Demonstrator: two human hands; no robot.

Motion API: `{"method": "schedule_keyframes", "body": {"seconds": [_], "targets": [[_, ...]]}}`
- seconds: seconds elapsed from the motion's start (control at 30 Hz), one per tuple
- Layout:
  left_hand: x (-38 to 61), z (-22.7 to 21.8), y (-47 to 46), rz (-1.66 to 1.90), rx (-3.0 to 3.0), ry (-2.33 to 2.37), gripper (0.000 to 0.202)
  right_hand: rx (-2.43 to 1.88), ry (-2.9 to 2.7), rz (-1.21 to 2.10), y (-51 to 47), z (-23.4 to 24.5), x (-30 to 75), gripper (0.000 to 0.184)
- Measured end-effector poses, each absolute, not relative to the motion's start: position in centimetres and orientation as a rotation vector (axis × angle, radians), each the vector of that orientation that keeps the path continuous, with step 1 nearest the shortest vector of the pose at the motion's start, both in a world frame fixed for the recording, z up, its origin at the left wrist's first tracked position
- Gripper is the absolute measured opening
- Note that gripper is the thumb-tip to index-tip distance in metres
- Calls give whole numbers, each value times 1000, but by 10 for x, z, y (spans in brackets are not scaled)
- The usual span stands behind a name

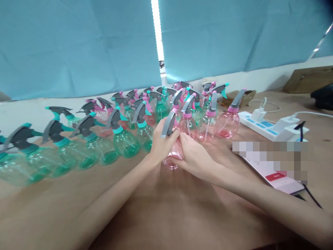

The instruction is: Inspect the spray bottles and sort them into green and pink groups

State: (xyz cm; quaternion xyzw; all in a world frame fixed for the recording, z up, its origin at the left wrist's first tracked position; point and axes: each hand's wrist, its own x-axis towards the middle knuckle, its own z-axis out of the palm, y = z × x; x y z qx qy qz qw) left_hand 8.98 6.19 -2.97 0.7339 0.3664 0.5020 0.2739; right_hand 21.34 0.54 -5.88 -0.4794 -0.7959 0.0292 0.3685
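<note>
The left hand (161, 145) is curling its fingers round the neck of a clear pink plastic spray bottle (172, 162) with a grey trigger, while the right hand (193, 157) is wrapping the body, seemingly closed tight. The bottle is sitting left of the white power strip (270, 127); teal and pink spray bottles (122, 139) are crowding further left.

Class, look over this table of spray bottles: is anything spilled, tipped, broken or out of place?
Nothing stands out. The green bottles and pink bottles stand upright on the table, with no spill or breakage visible. Only the pink sprayer is apart from the group, held between the left hand and right hand.
</note>
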Motion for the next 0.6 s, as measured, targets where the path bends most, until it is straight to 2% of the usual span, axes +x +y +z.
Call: {"method": "schedule_keyframes", "body": {"seconds": [0.17,0.3,0.4,0.5,0.6], "targets": [[81,-20,60,1255,2072,1067,47,-1230,-2089,67,18,-58,215,42],[63,-33,35,1293,2076,1148,50,-1257,-2099,41,34,-55,215,32],[44,-56,12,1259,2270,1147,49,-1265,-2107,30,46,-53,213,35],[27,-76,-4,1087,2461,1107,55,-1301,-2107,46,55,-52,211,41],[19,-83,-8,960,2466,1124,52,-1326,-2106,48,61,-51,210,42]]}}
